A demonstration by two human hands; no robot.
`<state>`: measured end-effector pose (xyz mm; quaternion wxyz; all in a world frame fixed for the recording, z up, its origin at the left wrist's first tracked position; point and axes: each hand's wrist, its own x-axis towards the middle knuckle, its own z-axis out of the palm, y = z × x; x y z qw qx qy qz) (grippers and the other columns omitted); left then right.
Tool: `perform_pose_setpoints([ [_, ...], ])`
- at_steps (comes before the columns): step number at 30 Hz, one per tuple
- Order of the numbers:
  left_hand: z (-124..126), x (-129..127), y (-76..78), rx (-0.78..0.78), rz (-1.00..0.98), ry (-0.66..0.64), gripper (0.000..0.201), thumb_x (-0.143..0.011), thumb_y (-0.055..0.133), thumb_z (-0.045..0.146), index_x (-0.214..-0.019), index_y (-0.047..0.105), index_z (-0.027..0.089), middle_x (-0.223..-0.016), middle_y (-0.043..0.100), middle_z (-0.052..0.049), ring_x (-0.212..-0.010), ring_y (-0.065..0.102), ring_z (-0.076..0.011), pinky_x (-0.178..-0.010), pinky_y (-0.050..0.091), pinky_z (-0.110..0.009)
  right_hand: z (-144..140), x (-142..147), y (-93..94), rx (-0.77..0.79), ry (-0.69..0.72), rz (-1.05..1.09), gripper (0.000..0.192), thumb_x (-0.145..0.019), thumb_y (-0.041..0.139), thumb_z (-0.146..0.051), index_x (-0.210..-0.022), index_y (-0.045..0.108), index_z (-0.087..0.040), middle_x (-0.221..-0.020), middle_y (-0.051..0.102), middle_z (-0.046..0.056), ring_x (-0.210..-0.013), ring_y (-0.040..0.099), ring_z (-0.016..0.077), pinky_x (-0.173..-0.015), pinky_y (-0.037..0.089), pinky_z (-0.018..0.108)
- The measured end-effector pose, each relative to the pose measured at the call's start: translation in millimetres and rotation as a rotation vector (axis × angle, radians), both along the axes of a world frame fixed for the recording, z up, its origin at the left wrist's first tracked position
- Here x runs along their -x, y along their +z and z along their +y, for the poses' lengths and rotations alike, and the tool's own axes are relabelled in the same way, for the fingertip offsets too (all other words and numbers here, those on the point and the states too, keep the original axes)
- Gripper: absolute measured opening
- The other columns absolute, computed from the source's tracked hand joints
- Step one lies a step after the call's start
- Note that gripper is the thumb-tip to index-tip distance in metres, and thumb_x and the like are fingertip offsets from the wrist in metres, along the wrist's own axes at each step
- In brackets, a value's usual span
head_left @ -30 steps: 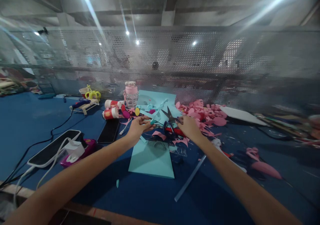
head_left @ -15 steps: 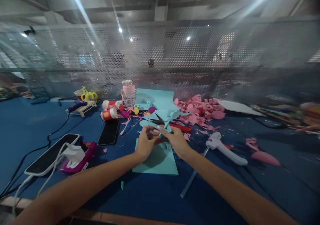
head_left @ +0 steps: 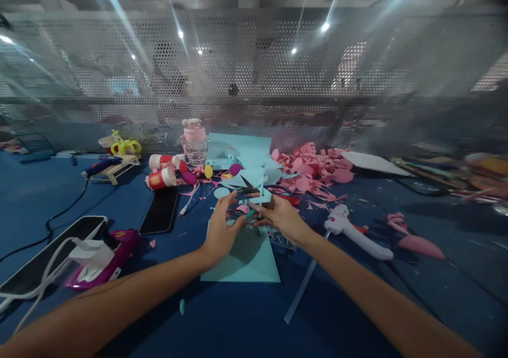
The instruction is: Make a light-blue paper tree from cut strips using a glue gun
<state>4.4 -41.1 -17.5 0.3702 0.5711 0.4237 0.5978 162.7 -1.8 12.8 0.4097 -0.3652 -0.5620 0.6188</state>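
Teal paper cutout (head_left: 257,187) held above teal sheet (head_left: 243,254), pinched between left hand (head_left: 220,230) and right hand (head_left: 280,217). No legible writing; red cups (head_left: 162,178) printed, unreadable. Blue tabletop (head_left: 238,315), pink scraps (head_left: 313,170), perforated metal screen (head_left: 254,77) behind.

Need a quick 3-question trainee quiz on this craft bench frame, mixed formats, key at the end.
1. True or false: the white glue gun lies on the blue table, apart from both hands.
2. Which lies under the left hand and right hand? A) a light blue paper sheet B) a black phone C) the pink paper scraps
3. Fill in: between their fingertips the hands hold a small light blue paper ____.

Key: 1 true; 2 A; 3 cutout.
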Motion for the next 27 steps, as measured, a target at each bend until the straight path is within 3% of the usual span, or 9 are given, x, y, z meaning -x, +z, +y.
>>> perform_pose_setpoints([
  [4, 5, -1, -5.5, 0.119, -0.117, -0.027, 0.050, -0.072, 0.061, 0.018, -0.120, 0.046, 0.021, -0.126, 0.048, -0.009, -0.115, 0.046, -0.0200, -0.096, 0.038, -0.032, 4, -3, -1.5, -0.020, 0.019, -0.017, 0.040, -0.059, 0.074, -0.028, -0.094, 0.058, -0.018, -0.077, 0.068, 0.002, -0.064, 0.065, 0.0141, -0.065, 0.055, 0.028],
  [10, 10, -3, -9.0, 0.232, -0.300, -0.143, 0.060, -0.070, 0.064, 0.021, -0.125, 0.041, 0.019, -0.130, 0.046, -0.012, -0.116, 0.046, -0.0207, -0.097, 0.037, -0.033, 3, -4, -0.7, 0.015, -0.022, 0.002, 0.038, -0.061, 0.073, -0.029, -0.091, 0.052, -0.018, -0.085, 0.069, 0.005, -0.064, 0.067, 0.0154, -0.061, 0.055, 0.028],
  [14, 11, -5, -6.0, 0.271, -0.381, -0.160, 0.060, -0.066, 0.068, 0.024, -0.121, 0.046, 0.019, -0.125, 0.051, -0.011, -0.116, 0.047, -0.0210, -0.096, 0.037, -0.032, -1, -1, -0.4, 0.034, 0.000, 0.008, 0.040, -0.059, 0.074, -0.031, -0.091, 0.053, -0.017, -0.078, 0.070, 0.005, -0.061, 0.067, 0.0156, -0.059, 0.055, 0.027],
  [22, 7, -2, 4.5, 0.326, -0.492, -0.392, 0.059, -0.062, 0.069, 0.023, -0.117, 0.050, 0.017, -0.106, 0.063, -0.009, -0.093, 0.060, -0.0184, -0.080, 0.044, -0.028, -2, 1, -8.3, 0.099, -0.006, 0.021, 0.038, -0.053, 0.077, -0.029, -0.079, 0.053, -0.015, -0.067, 0.069, 0.003, -0.064, 0.067, 0.0175, -0.070, 0.055, 0.032],
  [27, 7, 0, 7.2, 0.363, -0.527, -0.441, 0.056, -0.058, 0.069, 0.019, -0.111, 0.052, 0.015, -0.097, 0.065, -0.008, -0.079, 0.062, -0.0152, -0.071, 0.045, -0.025, -6, 3, -9.5, 0.143, -0.056, 0.000, 0.049, -0.051, 0.079, -0.028, -0.083, 0.044, -0.018, -0.066, 0.068, 0.002, -0.064, 0.068, 0.0191, -0.067, 0.056, 0.035],
])
